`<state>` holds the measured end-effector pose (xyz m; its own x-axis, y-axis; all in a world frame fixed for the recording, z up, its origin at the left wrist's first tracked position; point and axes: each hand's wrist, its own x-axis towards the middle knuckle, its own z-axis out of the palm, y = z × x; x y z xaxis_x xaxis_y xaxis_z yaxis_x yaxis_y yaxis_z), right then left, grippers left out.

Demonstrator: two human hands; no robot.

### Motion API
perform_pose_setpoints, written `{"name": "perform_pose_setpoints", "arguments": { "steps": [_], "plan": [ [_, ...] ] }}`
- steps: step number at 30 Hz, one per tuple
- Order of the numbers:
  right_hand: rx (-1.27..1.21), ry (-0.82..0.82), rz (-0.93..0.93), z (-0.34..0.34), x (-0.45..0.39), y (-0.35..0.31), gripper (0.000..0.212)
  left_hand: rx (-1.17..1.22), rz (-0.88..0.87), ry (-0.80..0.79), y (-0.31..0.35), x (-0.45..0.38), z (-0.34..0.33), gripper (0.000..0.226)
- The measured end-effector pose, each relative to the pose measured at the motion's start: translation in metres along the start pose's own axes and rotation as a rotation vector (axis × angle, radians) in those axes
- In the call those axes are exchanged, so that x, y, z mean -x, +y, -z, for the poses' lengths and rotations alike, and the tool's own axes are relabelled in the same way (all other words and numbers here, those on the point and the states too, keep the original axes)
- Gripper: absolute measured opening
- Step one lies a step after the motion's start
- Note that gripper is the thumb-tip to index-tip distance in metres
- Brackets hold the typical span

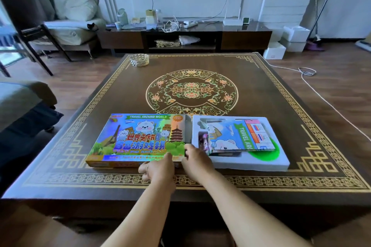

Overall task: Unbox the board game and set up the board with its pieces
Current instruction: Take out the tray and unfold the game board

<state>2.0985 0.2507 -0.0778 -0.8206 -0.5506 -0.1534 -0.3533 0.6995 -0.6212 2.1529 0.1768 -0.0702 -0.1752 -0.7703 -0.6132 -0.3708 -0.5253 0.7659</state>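
Both hands (left hand (pixel 158 168) curled, right hand (pixel 197 161) pinching) grip the box lid's (pixel 138 138) near edge.

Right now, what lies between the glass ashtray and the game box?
Head view: only bare patterned table between the ashtray and the game box.

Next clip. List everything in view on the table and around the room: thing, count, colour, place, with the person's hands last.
Game box lid: one, multicoloured, table's near left.
Foam tray: one, white, right of the lid.
Folded game board: one, blue and green, in the tray.
Card pack: one, purple, tray's left side.
Ashtray: one, glass, table's far left.
Table: one, brown with gold pattern, centre.
TV stand: one, dark, far wall.
Router: one, white, on the stand.
Armchair: one, pale cushions, far left.
Cable: one, white, floor right.
Left hand: at the lid's near edge, grip unclear.
Right hand: at the lid's near right corner, grip unclear.
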Motion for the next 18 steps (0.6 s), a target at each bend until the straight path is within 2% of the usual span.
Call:
{"name": "perform_pose_setpoints", "arguments": {
  "steps": [3,6,8,15,18],
  "plan": [
    [-0.043,0.007,-0.029,-0.002,-0.004,-0.005,0.044,0.173,0.067,-0.019,-0.001,-0.009,-0.004,0.061],
    [-0.112,0.008,-0.023,0.0,-0.004,-0.007,0.044,0.306,0.095,-0.086,0.003,-0.017,-0.007,0.043],
    [-0.154,0.017,-0.01,0.001,-0.004,-0.006,0.042,0.314,0.101,-0.121,0.007,-0.019,-0.007,0.026],
    [-0.239,0.139,-0.006,0.006,-0.001,0.008,0.033,0.348,0.081,-0.178,0.022,-0.031,-0.007,0.029],
    [-0.211,0.139,-0.003,0.007,0.004,0.015,0.034,0.328,-0.029,-0.154,0.034,-0.034,0.0,0.015]
  ]
}}
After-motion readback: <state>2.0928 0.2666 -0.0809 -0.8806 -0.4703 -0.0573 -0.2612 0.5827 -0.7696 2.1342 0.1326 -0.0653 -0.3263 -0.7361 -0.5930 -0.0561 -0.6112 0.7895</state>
